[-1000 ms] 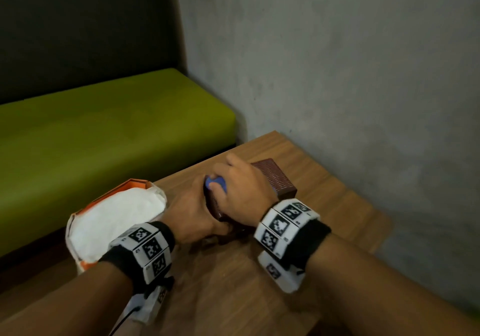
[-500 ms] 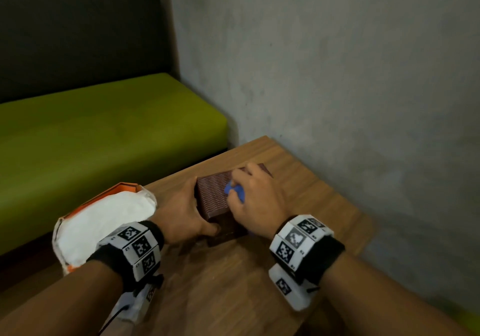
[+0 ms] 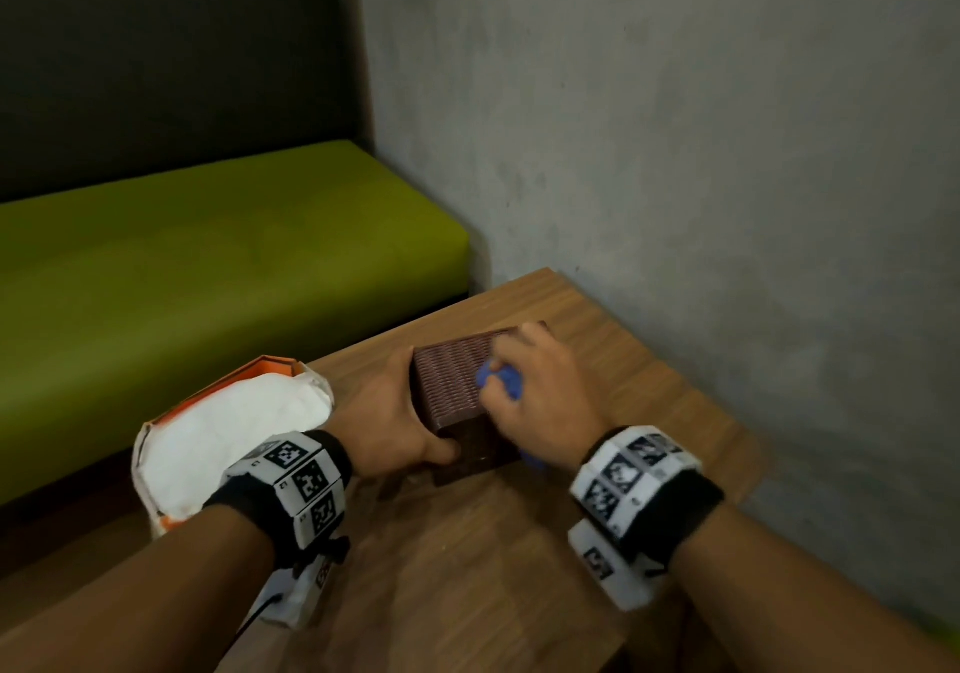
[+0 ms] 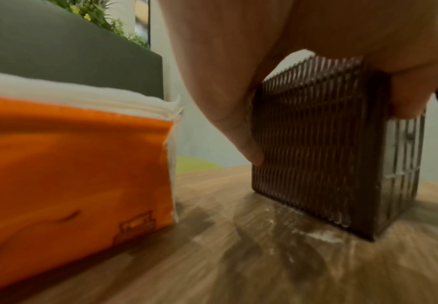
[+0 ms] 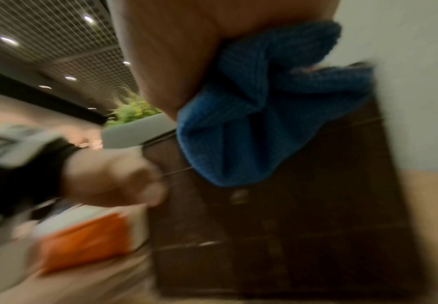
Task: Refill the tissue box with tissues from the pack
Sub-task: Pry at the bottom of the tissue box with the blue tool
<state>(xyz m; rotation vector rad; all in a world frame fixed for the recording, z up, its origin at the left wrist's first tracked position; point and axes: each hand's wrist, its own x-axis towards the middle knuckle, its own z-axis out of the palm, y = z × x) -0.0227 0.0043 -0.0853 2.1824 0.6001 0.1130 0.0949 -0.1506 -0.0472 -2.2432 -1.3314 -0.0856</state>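
Note:
A dark brown ribbed tissue box [image 3: 451,381] [image 4: 313,144] [image 5: 290,205] stands on the wooden table [image 3: 467,558]. My left hand [image 3: 395,417] grips its left side, thumb on the near face. My right hand [image 3: 535,391] holds a bunched blue cloth [image 3: 500,380] [image 5: 259,115] and presses it onto the box's top. The opened orange tissue pack [image 3: 228,423] [image 4: 69,164], white tissues showing, lies to the left of the box at the table's edge.
A green bench seat [image 3: 208,256] runs behind the table on the left. A grey concrete wall [image 3: 675,152] closes the right side, close to the table's far and right edges. Bare table surface lies in front of the box.
The box now shows its ribbed top, with my left hand still on its left side. My right hand has slid the blue cloth from the box's near left edge onto its top.

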